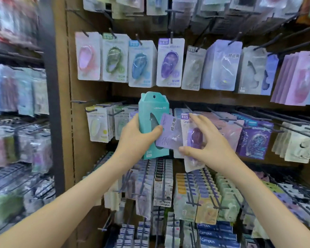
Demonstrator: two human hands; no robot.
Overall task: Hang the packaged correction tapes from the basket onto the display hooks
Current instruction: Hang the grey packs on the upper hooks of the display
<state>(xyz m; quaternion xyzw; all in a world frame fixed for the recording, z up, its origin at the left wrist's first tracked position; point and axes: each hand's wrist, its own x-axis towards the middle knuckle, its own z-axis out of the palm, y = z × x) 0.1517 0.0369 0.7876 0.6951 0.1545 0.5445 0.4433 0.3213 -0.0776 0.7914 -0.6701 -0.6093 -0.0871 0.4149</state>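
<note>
Holding three packs up before the shelving at twelve o'clock, I am gripping a teal cardboard box with a cut-out window (150,122) in my left hand (134,138), its thumb also pinning a lavender printed card pack (168,133) against the box's front. At three o'clock of the box, my right hand (209,142) is pinching a clear blister pack with a purple correction tape (193,140). Its fingers (184,150) are spreading wide and curling only lightly, thumb at the lower-left edge and index reaching up beside a dark wire display hook (195,113). I am judging these packs light, stiff-backed and slick-fronted, so I am favouring the card edges near the hang hole. The basket is not showing.
</note>
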